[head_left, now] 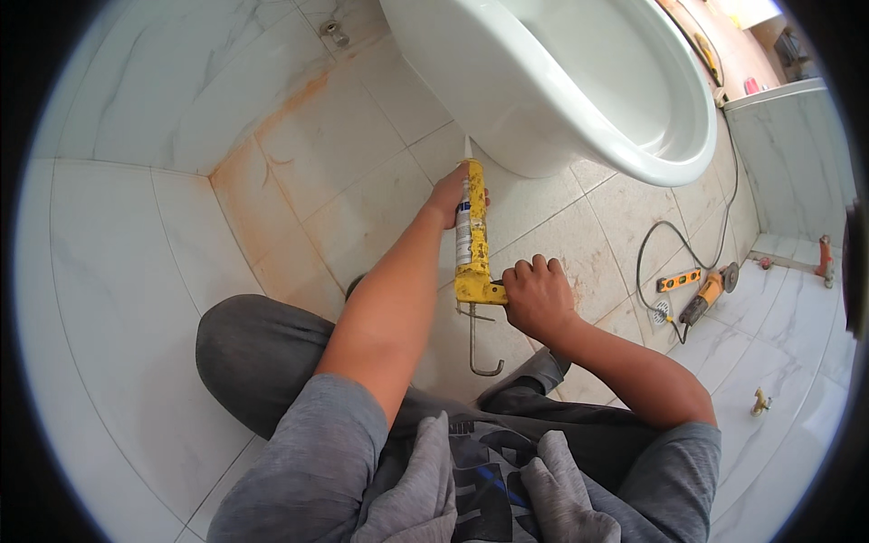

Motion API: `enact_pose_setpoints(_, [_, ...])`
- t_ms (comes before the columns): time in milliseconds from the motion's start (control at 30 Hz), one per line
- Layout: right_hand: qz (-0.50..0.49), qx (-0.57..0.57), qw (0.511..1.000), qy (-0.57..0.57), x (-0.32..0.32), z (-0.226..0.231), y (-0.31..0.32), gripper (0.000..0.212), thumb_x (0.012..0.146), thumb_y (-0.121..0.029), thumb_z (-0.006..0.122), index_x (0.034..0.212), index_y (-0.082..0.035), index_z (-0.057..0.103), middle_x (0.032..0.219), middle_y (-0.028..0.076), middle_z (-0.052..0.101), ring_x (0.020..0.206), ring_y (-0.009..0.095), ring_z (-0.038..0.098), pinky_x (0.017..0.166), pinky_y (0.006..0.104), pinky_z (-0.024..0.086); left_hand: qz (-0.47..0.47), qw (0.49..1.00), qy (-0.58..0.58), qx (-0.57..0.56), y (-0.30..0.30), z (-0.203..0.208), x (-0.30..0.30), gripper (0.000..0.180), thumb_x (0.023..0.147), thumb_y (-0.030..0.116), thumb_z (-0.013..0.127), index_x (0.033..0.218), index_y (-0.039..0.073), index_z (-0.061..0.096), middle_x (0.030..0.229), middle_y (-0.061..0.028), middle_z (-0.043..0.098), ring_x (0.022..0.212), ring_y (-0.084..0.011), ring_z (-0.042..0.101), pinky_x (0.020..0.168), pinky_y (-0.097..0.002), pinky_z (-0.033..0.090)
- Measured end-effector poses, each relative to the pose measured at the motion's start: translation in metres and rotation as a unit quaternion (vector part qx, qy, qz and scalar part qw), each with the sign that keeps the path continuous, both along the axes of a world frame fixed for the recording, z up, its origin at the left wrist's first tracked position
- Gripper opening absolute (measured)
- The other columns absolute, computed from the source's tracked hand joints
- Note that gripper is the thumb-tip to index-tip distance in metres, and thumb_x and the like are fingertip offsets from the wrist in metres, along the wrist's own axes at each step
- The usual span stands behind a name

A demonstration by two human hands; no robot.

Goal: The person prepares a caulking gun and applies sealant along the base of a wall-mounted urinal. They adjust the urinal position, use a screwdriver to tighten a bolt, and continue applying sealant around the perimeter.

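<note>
A yellow, stained caulking gun (478, 231) with a white sealant cartridge (463, 226) in it lies between my two hands. My left hand (450, 195) wraps round its front end, close behind the white nozzle (468, 147). The fingers of my right hand (541, 294) are closed on the handle at the back. From the rear a bent metal plunger rod (472, 339) sticks out toward me. The nozzle points at the foot of a white ceramic toilet (507, 100), where it meets the tiled floor; whether the tip touches is too small to tell.
To the right lie an angle grinder (709, 294) with its black cable (644, 237), an orange spirit level (679, 280) and a round floor drain (662, 312). A brass tap (760, 401) and a pipe fitting (824, 261) project from the right wall. Marbled tile walls (100, 244) stand at the left.
</note>
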State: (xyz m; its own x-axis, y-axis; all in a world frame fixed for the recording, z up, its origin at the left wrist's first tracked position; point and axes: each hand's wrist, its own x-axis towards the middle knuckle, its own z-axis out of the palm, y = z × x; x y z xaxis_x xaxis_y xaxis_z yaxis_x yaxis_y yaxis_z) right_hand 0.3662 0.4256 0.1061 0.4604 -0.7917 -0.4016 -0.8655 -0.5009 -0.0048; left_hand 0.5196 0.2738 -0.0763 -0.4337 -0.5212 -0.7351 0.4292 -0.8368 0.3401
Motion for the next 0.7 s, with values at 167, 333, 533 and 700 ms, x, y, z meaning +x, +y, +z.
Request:
enact_pose_setpoints(167, [0.024, -0.003, 1.0, 0.003, -0.002, 0.007, -0.004, 0.014, 0.083, -0.018, 0.063, 0.089, -0.007, 0.069, 0.087, 0.008, 0.066, 0.085, 0.025, 0.063, 0.077, 0.039, 0.045, 0.003, 1.0, -0.008, 0.007, -0.004, 0.006, -0.005, 0.049, 0.108, 0.049, 0.045, 0.127, 0.005, 0.052, 0.088, -0.0149, 0.063, 0.071, -0.0256, 0.066, 0.061, -0.0406, 0.058])
enact_pose_setpoints(333, [0.035, -0.01, 0.999, 0.014, 0.001, 0.008, -0.006, 0.013, 0.084, -0.017, 0.062, 0.087, -0.007, 0.069, 0.084, 0.008, 0.067, 0.084, 0.025, 0.063, 0.076, 0.0391, 0.044, 0.002, 1.0, -0.005, -0.016, -0.001, 0.0, -0.007, 0.047, 0.108, 0.05, 0.042, 0.128, 0.008, 0.053, 0.087, -0.0139, 0.063, 0.071, -0.0243, 0.065, 0.061, -0.0385, 0.058])
enact_pose_setpoints(533, [0.042, -0.002, 0.999, 0.034, 0.003, 0.012, -0.01, 0.012, 0.084, -0.017, 0.062, 0.086, -0.007, 0.069, 0.083, 0.007, 0.068, 0.081, 0.024, 0.065, 0.076, 0.0387, 0.045, -0.005, 1.0, -0.01, -0.021, -0.002, 0.001, -0.009, 0.047, 0.109, 0.049, 0.038, 0.128, 0.01, 0.053, 0.087, -0.0136, 0.065, 0.071, -0.0236, 0.066, 0.06, -0.0368, 0.058])
enact_pose_setpoints(700, [0.047, 0.005, 0.998, 0.049, 0.005, 0.017, -0.013, 0.012, 0.085, -0.017, 0.061, 0.085, -0.008, 0.069, 0.084, 0.008, 0.069, 0.082, 0.024, 0.066, 0.076, 0.039, 0.045, 0.012, 1.0, 0.008, -0.012, 0.0, 0.005, -0.008, 0.045, 0.109, 0.047, 0.037, 0.128, 0.01, 0.053, 0.085, -0.0141, 0.066, 0.071, -0.0237, 0.067, 0.059, -0.0368, 0.058])
